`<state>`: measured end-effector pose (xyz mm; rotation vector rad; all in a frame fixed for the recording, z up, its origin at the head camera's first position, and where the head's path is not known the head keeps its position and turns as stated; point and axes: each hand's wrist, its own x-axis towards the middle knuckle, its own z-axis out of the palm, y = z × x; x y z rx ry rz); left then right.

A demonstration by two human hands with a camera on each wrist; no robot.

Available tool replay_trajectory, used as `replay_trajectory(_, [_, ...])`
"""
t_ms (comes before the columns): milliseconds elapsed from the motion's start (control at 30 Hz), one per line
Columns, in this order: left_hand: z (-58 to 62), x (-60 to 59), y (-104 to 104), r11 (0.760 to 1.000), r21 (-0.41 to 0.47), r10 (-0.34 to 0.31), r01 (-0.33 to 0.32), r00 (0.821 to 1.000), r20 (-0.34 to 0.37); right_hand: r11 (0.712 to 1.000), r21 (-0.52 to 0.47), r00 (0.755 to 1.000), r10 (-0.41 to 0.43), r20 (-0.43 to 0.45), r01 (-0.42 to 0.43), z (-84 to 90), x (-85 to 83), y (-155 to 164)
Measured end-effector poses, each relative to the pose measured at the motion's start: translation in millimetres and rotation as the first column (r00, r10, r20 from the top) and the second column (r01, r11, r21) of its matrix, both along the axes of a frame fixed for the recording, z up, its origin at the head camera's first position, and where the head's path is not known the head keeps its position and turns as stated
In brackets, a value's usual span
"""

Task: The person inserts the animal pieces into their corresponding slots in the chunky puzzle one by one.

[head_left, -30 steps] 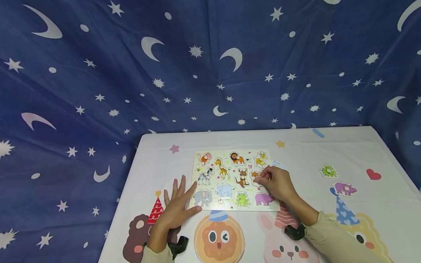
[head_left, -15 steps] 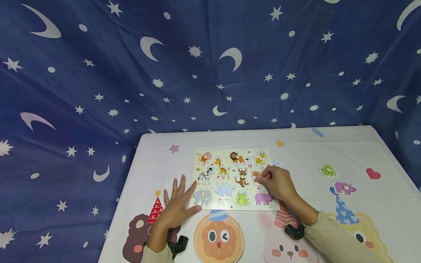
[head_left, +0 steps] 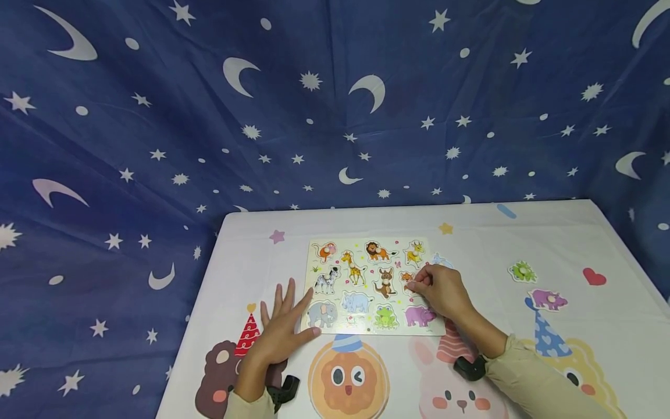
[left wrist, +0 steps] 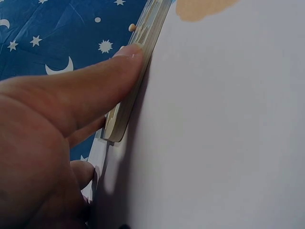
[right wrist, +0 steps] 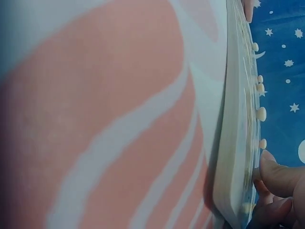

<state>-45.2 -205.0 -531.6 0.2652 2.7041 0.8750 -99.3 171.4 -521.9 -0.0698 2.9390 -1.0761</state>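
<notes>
A pale animal knob puzzle board (head_left: 369, 330) lies flat on the table. At its right side my right hand (head_left: 445, 291) pinches a small orange animal puzzle piece (head_left: 405, 277), which sits over a recess; the fingers partly cover it. In the right wrist view, thumb and fingers (right wrist: 281, 181) come together low at the board among several wooden knobs (right wrist: 261, 114). My left hand (head_left: 285, 326) is spread at the board's left side. Its thumb (left wrist: 105, 90) rests on the board's edge in the left wrist view.
To the right lie a loose green frog piece (head_left: 522, 272) and a purple hippo piece (head_left: 548, 300). A light-blue piece (head_left: 442, 262) shows partly behind my right hand. Beyond the table's back edge hangs a blue curtain (head_left: 335, 105) with moons and stars.
</notes>
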Motion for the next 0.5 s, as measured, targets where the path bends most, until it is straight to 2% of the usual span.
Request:
replay_trajectory(267, [-0.6, 0.0, 0, 1.000, -0.003, -0.003, 0.003, 1.000, 0.004, 1.000, -0.008, 0.998, -0.004, 0.066, 0.004, 13.6, 4.8, 6])
replay_trajectory(500, [-1.0, -0.2, -1, 1.000, 0.001, 0.000, 0.000, 1.000, 0.008, 1.000, -0.023, 0.998, -0.011, 0.062, 0.012, 22.8, 12.2, 29])
